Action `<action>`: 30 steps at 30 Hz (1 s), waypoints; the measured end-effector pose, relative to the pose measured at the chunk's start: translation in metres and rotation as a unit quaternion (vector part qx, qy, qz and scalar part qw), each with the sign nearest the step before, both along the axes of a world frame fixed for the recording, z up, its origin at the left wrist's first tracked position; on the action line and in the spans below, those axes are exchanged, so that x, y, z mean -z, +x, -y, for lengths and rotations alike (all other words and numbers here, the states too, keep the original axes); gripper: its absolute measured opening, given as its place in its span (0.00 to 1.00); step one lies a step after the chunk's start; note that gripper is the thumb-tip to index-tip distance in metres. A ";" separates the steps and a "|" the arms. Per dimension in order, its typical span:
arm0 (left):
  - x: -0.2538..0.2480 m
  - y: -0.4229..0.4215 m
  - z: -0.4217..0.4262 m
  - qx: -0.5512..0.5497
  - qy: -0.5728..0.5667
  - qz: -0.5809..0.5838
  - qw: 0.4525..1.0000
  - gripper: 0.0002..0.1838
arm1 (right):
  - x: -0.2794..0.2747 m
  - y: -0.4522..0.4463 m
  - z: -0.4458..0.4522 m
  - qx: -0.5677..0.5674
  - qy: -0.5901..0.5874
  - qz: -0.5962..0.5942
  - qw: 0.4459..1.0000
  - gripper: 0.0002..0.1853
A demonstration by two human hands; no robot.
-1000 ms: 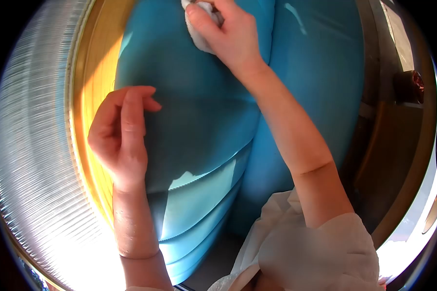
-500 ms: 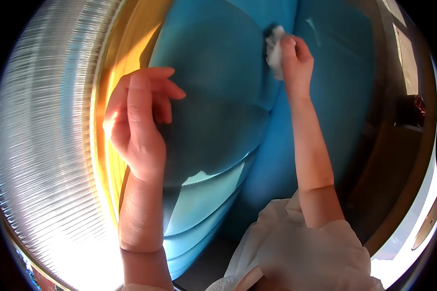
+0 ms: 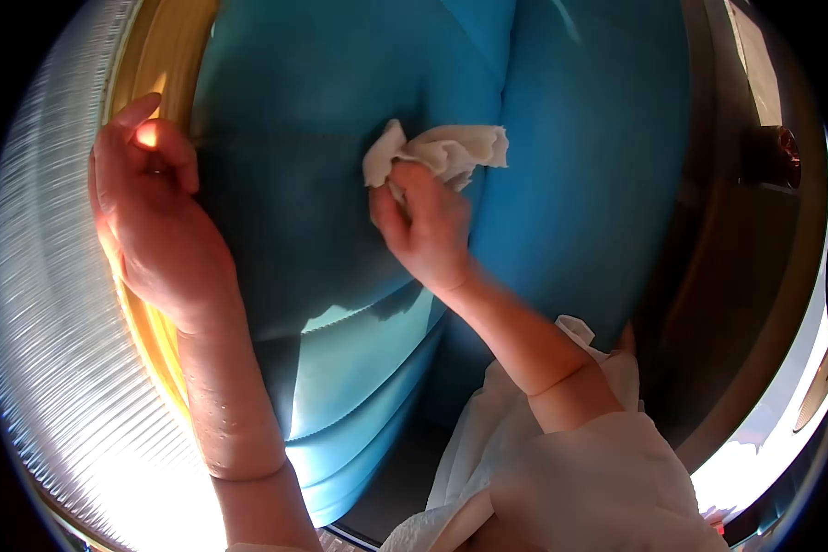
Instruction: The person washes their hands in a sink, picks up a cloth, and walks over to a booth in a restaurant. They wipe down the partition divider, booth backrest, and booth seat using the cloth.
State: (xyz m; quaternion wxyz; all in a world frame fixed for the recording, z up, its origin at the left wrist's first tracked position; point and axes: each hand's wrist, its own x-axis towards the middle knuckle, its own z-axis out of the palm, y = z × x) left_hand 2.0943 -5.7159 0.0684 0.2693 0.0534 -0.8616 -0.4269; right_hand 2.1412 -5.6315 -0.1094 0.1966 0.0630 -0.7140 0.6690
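A crumpled white cloth or tissue [image 3: 455, 152] is pinched in my right hand [image 3: 423, 225]. It lies against the blue padded upholstery [image 3: 340, 239] of a seat, left of the seam where two blue sections meet. Some of it fans out to the right past my fingers. My left hand [image 3: 161, 230] is at the yellowish wooden edge [image 3: 161, 46] beside the upholstery, its fingers loosely bent and apart, with nothing seen in it. Whether its fingertips press on the wood I cannot tell.
A ribbed, see-through panel [image 3: 41, 276] stands along the left, brightly sunlit low down. Another smooth blue section [image 3: 589, 184] runs on the right of the seam. Farther right is a dark brown surface [image 3: 718, 248] with a small dark object [image 3: 771, 156] on it.
My right hand has brought the white cloth left and down across the blue upholstery, and the cloth has spread wider. My left hand has shifted left to the wooden edge.
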 end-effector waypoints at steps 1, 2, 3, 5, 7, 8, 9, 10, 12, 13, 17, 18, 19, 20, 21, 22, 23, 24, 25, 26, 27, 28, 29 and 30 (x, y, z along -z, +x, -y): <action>0.001 -0.007 -0.004 0.008 -0.003 0.007 1.000 0.19 | 0.030 -0.011 -0.007 0.036 -0.018 0.104 0.994 0.06; -0.001 0.045 0.028 0.019 0.011 -0.018 1.000 0.19 | 0.074 0.024 0.016 0.056 -0.014 0.185 0.981 0.04; -0.001 0.046 0.028 0.022 0.007 -0.015 1.000 0.19 | 0.131 0.022 0.014 0.104 0.064 0.189 0.974 0.03; 0.000 0.044 0.034 0.023 0.003 -0.015 1.000 0.19 | 0.248 0.037 0.011 0.070 0.047 0.312 0.946 0.05; -0.002 0.049 0.042 0.058 -0.028 0.023 0.998 0.20 | 0.248 0.036 0.003 0.042 0.064 0.300 0.951 0.05; -0.003 0.049 0.045 0.056 -0.026 0.025 0.998 0.20 | 0.248 0.031 0.002 -0.014 -0.136 0.298 0.945 0.08; -0.003 0.051 0.047 0.057 -0.050 0.030 0.997 0.20 | 0.220 0.023 -0.002 -0.069 -0.328 0.289 0.897 0.11; -0.003 0.051 0.048 0.061 -0.074 0.033 0.995 0.20 | 0.159 0.016 -0.009 -0.064 -0.372 0.295 0.878 0.13; -0.002 0.051 0.045 0.045 -0.089 0.035 0.994 0.20 | 0.056 0.020 -0.007 -0.056 -0.394 0.281 0.873 0.15; -0.002 0.051 0.044 0.029 -0.110 0.032 0.993 0.20 | 0.036 0.025 0.000 -0.054 -0.372 0.259 0.890 0.14; -0.003 0.051 0.053 0.084 -0.099 0.033 0.991 0.20 | 0.082 0.043 0.034 0.087 -0.178 0.220 0.955 0.08; -0.004 0.049 0.057 0.085 -0.100 0.037 0.991 0.20 | 0.111 0.047 0.037 0.110 -0.120 0.213 0.963 0.08; -0.008 0.050 0.065 0.113 -0.076 0.060 0.989 0.19 | 0.136 0.049 0.038 0.130 -0.063 0.203 0.969 0.07; -0.011 0.052 0.068 0.139 -0.053 0.084 0.985 0.19 | 0.155 0.051 0.037 0.130 -0.043 0.240 0.961 0.08; -0.009 0.054 0.063 0.138 -0.055 0.089 0.985 0.19 | 0.172 0.054 0.033 0.130 -0.021 0.279 0.951 0.09; -0.004 0.051 0.053 0.092 -0.074 0.061 0.991 0.19 | 0.200 0.056 0.028 0.136 -0.006 0.289 0.947 0.10; 0.000 0.049 0.047 0.045 -0.093 0.031 0.994 0.19 | 0.238 0.060 0.025 0.143 0.009 0.299 0.944 0.11; 0.001 0.050 0.047 0.047 -0.081 0.021 0.995 0.18 | 0.315 0.072 0.034 0.183 0.014 0.214 0.959 0.11; -0.001 0.049 0.045 0.046 -0.080 0.016 0.996 0.18 | 0.267 0.073 0.011 0.127 0.044 0.338 0.931 0.10; -0.001 0.047 0.044 0.050 -0.086 0.009 0.995 0.18 | 0.227 0.058 -0.001 0.047 -0.133 0.423 0.895 0.10; 0.000 0.048 0.043 0.052 -0.089 0.009 0.995 0.18 | 0.196 0.052 -0.010 -0.035 -0.303 0.495 0.814 0.10; -0.002 0.049 0.057 0.124 -0.103 0.021 0.987 0.18 | 0.168 0.055 -0.008 -0.024 -0.277 0.413 0.867 0.09; -0.001 0.049 0.060 0.061 -0.116 0.039 0.991 0.19 | 0.138 0.050 0.000 -0.011 -0.248 0.320 0.914 0.09; -0.001 0.049 0.056 0.049 -0.081 0.037 0.995 0.19 | 0.084 0.049 0.002 -0.004 -0.225 0.288 0.931 0.09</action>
